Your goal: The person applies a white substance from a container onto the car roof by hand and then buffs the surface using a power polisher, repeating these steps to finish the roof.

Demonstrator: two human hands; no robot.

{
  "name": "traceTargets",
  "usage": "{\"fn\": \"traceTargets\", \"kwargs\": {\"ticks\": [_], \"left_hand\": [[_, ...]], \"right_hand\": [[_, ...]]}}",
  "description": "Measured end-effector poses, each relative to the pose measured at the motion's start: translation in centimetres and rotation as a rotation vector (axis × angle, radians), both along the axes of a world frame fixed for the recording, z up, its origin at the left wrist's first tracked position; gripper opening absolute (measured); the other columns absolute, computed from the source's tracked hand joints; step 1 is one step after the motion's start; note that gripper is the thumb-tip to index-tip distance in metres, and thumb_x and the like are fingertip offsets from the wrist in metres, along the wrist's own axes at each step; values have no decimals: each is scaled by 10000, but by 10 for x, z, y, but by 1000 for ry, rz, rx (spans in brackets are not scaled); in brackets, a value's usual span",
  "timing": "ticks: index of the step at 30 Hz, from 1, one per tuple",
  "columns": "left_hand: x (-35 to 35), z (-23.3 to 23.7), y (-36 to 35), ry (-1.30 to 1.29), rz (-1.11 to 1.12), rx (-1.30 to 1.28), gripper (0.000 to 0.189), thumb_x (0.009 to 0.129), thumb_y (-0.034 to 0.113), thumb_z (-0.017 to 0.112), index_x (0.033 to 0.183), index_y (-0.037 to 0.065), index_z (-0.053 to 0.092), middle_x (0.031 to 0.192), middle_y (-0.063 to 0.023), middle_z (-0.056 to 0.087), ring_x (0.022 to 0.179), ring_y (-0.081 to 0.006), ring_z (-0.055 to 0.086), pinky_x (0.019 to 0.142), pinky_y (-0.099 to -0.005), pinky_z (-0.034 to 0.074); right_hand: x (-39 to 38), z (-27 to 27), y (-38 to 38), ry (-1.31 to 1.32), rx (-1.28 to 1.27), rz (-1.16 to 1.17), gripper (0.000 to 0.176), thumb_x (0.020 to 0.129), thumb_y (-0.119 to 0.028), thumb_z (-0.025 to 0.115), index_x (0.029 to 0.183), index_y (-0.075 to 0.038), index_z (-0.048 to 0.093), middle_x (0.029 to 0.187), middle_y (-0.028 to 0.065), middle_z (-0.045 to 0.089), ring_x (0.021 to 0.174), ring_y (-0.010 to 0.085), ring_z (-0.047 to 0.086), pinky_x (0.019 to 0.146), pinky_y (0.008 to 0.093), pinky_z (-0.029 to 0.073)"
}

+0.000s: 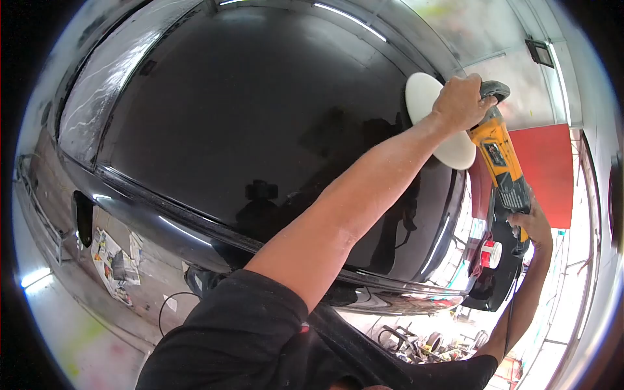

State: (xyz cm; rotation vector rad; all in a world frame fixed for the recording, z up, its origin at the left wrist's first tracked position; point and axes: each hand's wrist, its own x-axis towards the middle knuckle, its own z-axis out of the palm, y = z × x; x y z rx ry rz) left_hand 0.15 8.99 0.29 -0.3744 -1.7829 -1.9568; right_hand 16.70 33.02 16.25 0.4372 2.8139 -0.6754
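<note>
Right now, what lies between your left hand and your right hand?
In the head view, the yellow body of the polisher fills that stretch. The left hand grips its head and the right hand its rear end.

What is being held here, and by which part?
A yellow polisher: left hand on the grey front handle above the pad, right hand on its rear grip.

I see polisher (pixel 502 159): yellow body, black rear grip, steeply tilted, head up, tail down, at right edge of car panel (pixel 260 130). White round foam pad (pixel 429 107) on head, lying against panel's upper right. Panel black, glossy, curved. Left hand (pixel 461 101) on head handle, right hand (pixel 534 226) on rear grip.
</note>
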Motion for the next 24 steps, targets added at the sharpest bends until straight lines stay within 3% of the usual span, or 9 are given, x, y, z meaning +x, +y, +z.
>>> {"fn": "traceTargets", "kwargs": {"ticks": [6,13,15,19,22,24], "left_hand": [[-2,-4,-3,82,94,60,417,880,371,784,890,-33,679,798,-238,713,797,-425,723,726,-469,565],[-53,-21,-108,62,225,9,488,870,453,769,887,-27,686,839,-221,726,861,-397,720,790,-470,568],[-89,-31,-127,247,534,-54,514,867,474,772,868,-31,677,805,-214,720,825,-393,721,763,-467,571],[-63,-20,-210,-90,175,137,467,931,394,715,990,-61,629,894,-285,701,900,-471,690,774,-514,542],[-88,-37,-227,120,569,-93,473,926,392,721,1001,-68,640,873,-280,697,881,-456,698,766,-510,543],[-85,-36,-227,117,581,-164,478,925,393,724,1012,-70,643,873,-277,697,886,-453,699,768,-509,542]], "right_hand": [[-4,3,-3,15,28,38,1017,666,29,698,1599,-98,315,839,50,656,608,146,600,530,292,492],[-86,-17,-87,15,-9,256,959,697,-21,668,1588,-47,315,827,40,623,595,136,561,543,297,473],[-109,-23,-115,5,-24,309,944,704,-38,675,1580,-31,325,831,34,622,595,135,558,547,295,473],[-151,-31,-167,-4,70,421,958,722,-90,735,1581,-17,317,829,30,624,599,135,558,550,288,470],[-167,-35,-177,18,79,495,950,757,-133,779,1582,-29,319,837,25,632,642,129,572,572,278,474],[-154,-36,-176,21,70,416,966,756,-127,781,1591,-25,306,846,26,639,661,122,577,589,279,480]]}}
